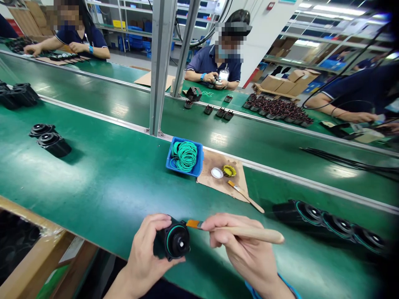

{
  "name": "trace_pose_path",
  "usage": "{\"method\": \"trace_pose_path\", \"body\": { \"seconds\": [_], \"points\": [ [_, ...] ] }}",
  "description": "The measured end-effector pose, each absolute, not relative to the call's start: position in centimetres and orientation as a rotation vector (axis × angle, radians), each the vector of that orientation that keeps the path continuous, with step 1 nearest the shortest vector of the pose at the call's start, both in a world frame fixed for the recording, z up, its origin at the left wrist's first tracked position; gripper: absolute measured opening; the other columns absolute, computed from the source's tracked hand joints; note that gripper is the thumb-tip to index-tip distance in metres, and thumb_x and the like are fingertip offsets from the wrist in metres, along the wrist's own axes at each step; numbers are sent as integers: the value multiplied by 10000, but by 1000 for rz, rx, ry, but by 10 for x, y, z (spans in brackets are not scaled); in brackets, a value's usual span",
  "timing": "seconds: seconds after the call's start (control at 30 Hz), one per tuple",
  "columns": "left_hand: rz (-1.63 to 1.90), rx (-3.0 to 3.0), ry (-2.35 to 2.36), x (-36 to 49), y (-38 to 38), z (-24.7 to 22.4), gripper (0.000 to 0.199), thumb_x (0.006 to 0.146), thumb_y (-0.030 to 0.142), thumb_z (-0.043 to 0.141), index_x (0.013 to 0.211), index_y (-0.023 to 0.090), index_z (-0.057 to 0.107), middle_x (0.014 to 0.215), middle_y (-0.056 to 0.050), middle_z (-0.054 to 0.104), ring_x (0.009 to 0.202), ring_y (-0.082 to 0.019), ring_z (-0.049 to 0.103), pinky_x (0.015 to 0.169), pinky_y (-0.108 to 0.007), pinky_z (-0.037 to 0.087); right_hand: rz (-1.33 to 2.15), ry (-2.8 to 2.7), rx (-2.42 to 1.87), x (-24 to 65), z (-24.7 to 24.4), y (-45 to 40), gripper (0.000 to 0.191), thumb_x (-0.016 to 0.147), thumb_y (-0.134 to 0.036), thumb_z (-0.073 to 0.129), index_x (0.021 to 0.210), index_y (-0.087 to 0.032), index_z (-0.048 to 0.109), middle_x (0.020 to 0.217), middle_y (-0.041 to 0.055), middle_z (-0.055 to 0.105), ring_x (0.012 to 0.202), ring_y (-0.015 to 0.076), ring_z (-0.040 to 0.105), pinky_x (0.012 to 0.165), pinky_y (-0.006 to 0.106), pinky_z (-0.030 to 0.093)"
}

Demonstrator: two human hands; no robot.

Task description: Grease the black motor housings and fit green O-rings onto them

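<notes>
My left hand (145, 253) is wrapped round a black cylindrical housing (180, 243), tilted so its round end faces me. A green ring (169, 237) sits around that end. Between the fingers of my right hand (237, 245) is a wooden-handled paintbrush (249, 233), its orange bristles at the upper right rim of the housing; whether they touch I cannot tell. Beyond my hands stands a blue bin (169, 164) of loose green rings (185, 155). On a piece of cardboard (207, 182) beside it are a yellow-rimmed pot (229, 170), a white lid (217, 172) and a second brush (245, 195).
Several black housings with green rings (343, 226) stand in a row at the right. Two more housings (54, 143) are at the left. A metal post (158, 70) rises from the bench's far rail. Co-workers (215, 62) sit across the line.
</notes>
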State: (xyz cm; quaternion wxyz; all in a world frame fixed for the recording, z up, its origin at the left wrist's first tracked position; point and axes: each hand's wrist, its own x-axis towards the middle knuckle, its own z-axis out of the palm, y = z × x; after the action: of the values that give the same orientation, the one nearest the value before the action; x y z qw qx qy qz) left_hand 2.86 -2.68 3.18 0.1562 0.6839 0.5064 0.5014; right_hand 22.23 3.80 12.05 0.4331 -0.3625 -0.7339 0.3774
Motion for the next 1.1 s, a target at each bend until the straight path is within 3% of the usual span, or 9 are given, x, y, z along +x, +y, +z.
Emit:
{"method": "trace_pose_path", "body": {
  "seconds": [0.2, 0.6, 0.9, 1.1],
  "points": [
    [1453, 2066, 1443, 34, -29, 38, 463, 813, 399, 778, 1150, 172, 556, 1032, -119, 704, 976, -246, 710, 851, -357, 606, 1109, -1753, -1024, 221, 114, 33, 352, 930, -456, 644, 735, -188, 762, 433, -8, 615, 342, 115, 557, 367, 197, 435],
    [1447, 2086, 1490, 42, -30, 36, 402, 824, 362, 767, 1129, 193, 566, 1025, -110, 699, 958, -256, 703, 826, -387, 606, 1118, -1857, -1054, 211, 115, 30, 441, 956, -518, 573, 710, -193, 742, 478, -11, 591, 389, 101, 514, 396, 209, 403],
    [1392, 2048, 1489, 43, -26, 37, 363, 860, 348, 711, 1141, 192, 542, 1045, -111, 679, 950, -248, 684, 797, -367, 596, 727, -2235, -710, 208, 124, 22, 414, 1044, -361, 466, 709, -200, 647, 630, 13, 693, 517, 119, 616, 512, 237, 440],
    [1381, 2032, 1504, 42, -22, 40, 366, 821, 238, 708, 1141, 206, 532, 1029, -96, 675, 937, -244, 686, 785, -357, 589, 562, -2358, -615, 210, 112, 8, 402, 1061, -375, 400, 766, -197, 607, 575, 16, 643, 487, 138, 559, 510, 276, 422]
  ]
}}
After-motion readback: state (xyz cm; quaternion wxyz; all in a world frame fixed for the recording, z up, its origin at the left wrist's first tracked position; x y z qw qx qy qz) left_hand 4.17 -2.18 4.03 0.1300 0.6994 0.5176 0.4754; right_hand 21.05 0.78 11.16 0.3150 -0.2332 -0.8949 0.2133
